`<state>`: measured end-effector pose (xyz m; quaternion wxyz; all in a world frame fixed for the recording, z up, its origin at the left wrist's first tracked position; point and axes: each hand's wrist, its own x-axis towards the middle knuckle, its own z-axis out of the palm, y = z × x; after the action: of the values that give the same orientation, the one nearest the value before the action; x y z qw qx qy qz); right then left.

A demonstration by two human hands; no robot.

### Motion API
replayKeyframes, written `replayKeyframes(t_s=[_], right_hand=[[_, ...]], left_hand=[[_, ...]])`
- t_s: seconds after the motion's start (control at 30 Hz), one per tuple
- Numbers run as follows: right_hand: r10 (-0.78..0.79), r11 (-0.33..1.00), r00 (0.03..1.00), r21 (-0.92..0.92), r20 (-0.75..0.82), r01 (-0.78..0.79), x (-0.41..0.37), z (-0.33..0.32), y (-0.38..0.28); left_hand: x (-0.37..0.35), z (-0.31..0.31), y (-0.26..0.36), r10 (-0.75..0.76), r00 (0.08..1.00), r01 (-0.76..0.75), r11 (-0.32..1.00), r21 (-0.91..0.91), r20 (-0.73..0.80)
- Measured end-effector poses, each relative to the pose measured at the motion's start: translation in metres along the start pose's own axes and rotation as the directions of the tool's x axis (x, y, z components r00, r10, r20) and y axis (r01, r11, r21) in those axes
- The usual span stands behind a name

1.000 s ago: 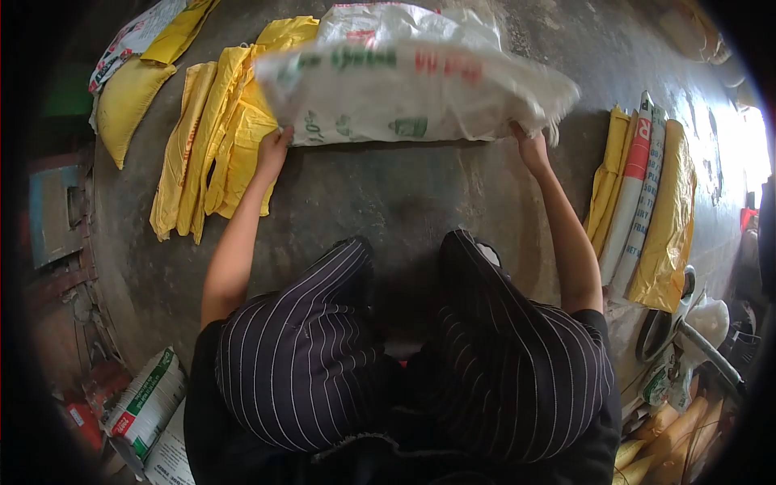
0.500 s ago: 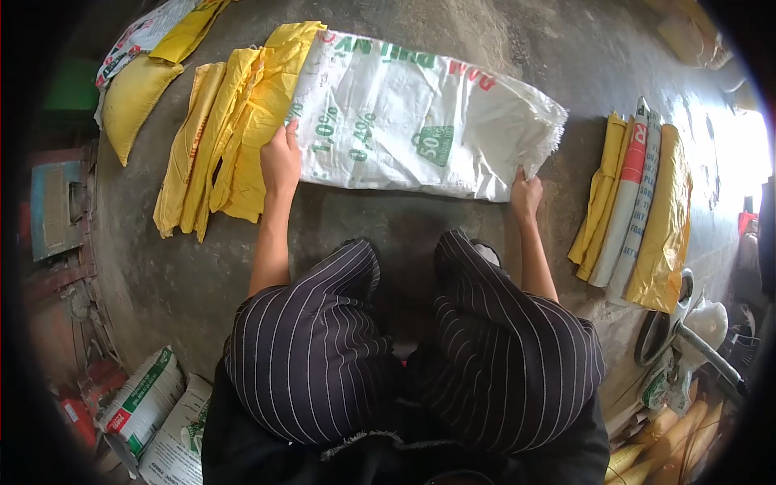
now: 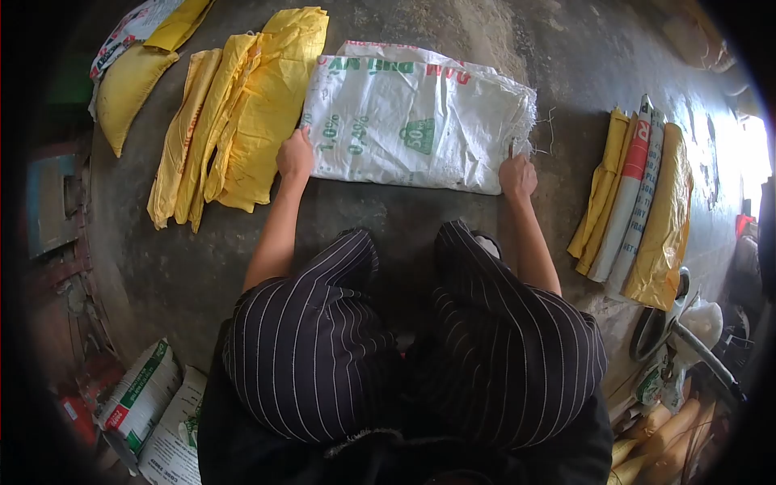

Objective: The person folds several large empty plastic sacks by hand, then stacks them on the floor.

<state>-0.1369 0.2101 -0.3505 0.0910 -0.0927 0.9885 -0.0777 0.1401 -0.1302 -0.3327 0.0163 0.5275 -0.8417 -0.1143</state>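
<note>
A white woven sack (image 3: 388, 121) with green and red print lies on the floor in front of my knees, folded so a second layer shows along its far edge. My left hand (image 3: 296, 155) is closed on its near left corner. At the near right corner, by the frayed end, my right hand (image 3: 518, 173) is closed on the sack as well. Yellow folded sacks (image 3: 267, 113) lie just left of the white one, close to my left hand.
Several folded sacks (image 3: 634, 202), yellow and grey, lie on the right. A yellow sack (image 3: 133, 93) rests at the upper left. Printed white bags (image 3: 145, 396) stand at the lower left. A metal bar (image 3: 707, 356) and yellow-brown objects (image 3: 671, 436) sit at the lower right.
The white sack has come down flatter and looks shorter, with a layer now showing behind its far edge. My right hand has moved slightly left, my left hand slightly right and down.
</note>
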Motion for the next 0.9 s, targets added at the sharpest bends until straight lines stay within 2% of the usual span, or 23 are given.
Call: replayKeyframes(t_s=[0.07, 0.2, 0.23, 0.27, 0.3, 0.33, 0.37, 0.4, 0.43, 0.47, 0.5, 0.53, 0.57, 0.63, 0.67, 0.7, 0.77, 0.8, 0.83, 0.9], right_hand=[[-0.009, 0.999, 0.996, 0.034, 0.094, 0.006, 0.003, -0.001, 0.002], [-0.023, 0.999, 0.992, 0.044, 0.120, 0.018, -0.003, -0.015, 0.001], [-0.108, 0.993, 0.989, 0.036, -0.104, 0.112, -0.007, -0.012, 0.006], [-0.191, 0.979, 0.926, 0.005, -0.325, 0.203, -0.003, -0.013, 0.008], [-0.191, 0.979, 0.919, 0.004, -0.346, 0.205, 0.003, -0.018, 0.006], [-0.048, 0.947, 0.957, 0.291, -0.285, 0.134, 0.005, -0.020, 0.006], [0.078, 0.834, 0.981, 0.552, -0.175, 0.032, 0.003, -0.019, 0.011], [0.097, 0.834, 0.981, 0.552, -0.168, 0.012, 0.005, -0.014, 0.018], [0.126, 0.805, 0.991, 0.588, -0.054, -0.071, 0.010, -0.008, 0.023], [0.148, 0.771, 0.987, 0.619, 0.054, -0.150, 0.020, -0.003, 0.026], [0.162, 0.732, 0.974, 0.643, 0.158, -0.226, 0.018, -0.016, 0.021], [-0.074, 0.599, 0.930, 0.762, 0.361, -0.248, 0.016, -0.033, 0.026], [-0.059, 0.595, 0.929, 0.760, 0.366, -0.261, 0.015, -0.040, 0.025], [-0.184, 0.410, 0.824, 0.804, 0.536, -0.431, 0.013, -0.045, 0.024], [-0.208, 0.357, 0.767, 0.777, 0.607, -0.518, 0.000, -0.071, 0.016], [-0.194, 0.353, 0.763, 0.770, 0.616, -0.531, -0.005, -0.070, 0.018], [-0.308, 0.526, 0.787, 0.785, 0.535, -0.328, -0.009, -0.068, 0.022], [-0.333, 0.560, 0.747, 0.758, 0.575, -0.334, -0.013, -0.073, 0.020], [-0.325, 0.558, 0.753, 0.759, 0.573, -0.336, -0.014, -0.057, 0.022], [-0.198, 0.757, 0.941, 0.652, 0.276, -0.032, -0.015, -0.025, 0.019]], left_hand=[[0.001, 0.013, -0.003, 0.000, 0.999, -0.002, 0.999, 0.040, 0.041], [-0.002, 0.019, 0.001, -0.027, 0.996, 0.022, 0.998, 0.061, 0.090], [-0.001, 0.019, 0.002, -0.062, 0.992, 0.057, 0.997, 0.051, 0.110], [-0.001, 0.017, 0.003, -0.050, 0.994, 0.048, 0.998, 0.032, 0.092], [-0.005, 0.017, 0.004, -0.065, 0.996, 0.063, 0.997, 0.040, 0.054], [-0.004, 0.017, 0.004, -0.079, 0.997, 0.078, 0.995, 0.056, 0.026], [0.000, 0.016, 0.003, -0.067, 0.997, 0.065, 0.996, 0.059, 0.029], [0.002, 0.014, -0.002, -0.014, 1.000, 0.013, 0.999, 0.044, 0.023], [0.004, 0.013, -0.007, 0.039, 0.999, -0.040, 0.999, 0.030, 0.022], [0.009, 0.010, -0.010, -0.031, 0.997, 0.042, 0.984, -0.173, 0.069], [0.014, 0.007, -0.011, -0.077, 0.994, 0.099, 0.949, -0.299, 0.083], [0.018, 0.002, -0.015, -0.050, 0.986, 0.096, 0.953, -0.289, 0.162], [0.021, -0.005, -0.017, -0.027, 0.970, 0.095, 0.957, -0.276, 0.242], [0.027, 0.001, -0.029, -0.004, 0.957, 0.079, 0.966, -0.245, 0.290], [0.029, 0.006, -0.039, 0.010, 0.944, 0.067, 0.973, -0.220, 0.330], [0.031, 0.009, -0.047, 0.015, 0.939, 0.062, 0.975, -0.211, 0.344], [0.034, 0.014, -0.057, -0.029, 0.858, 0.148, 0.970, -0.194, 0.513], [0.032, 0.018, -0.058, -0.045, 0.866, 0.140, 0.978, -0.154, 0.497], [0.027, 0.022, -0.059, -0.035, 0.865, 0.130, 0.979, -0.156, 0.500], [0.022, 0.033, -0.064, -0.043, 0.911, 0.127, 0.976, -0.178, 0.410]])
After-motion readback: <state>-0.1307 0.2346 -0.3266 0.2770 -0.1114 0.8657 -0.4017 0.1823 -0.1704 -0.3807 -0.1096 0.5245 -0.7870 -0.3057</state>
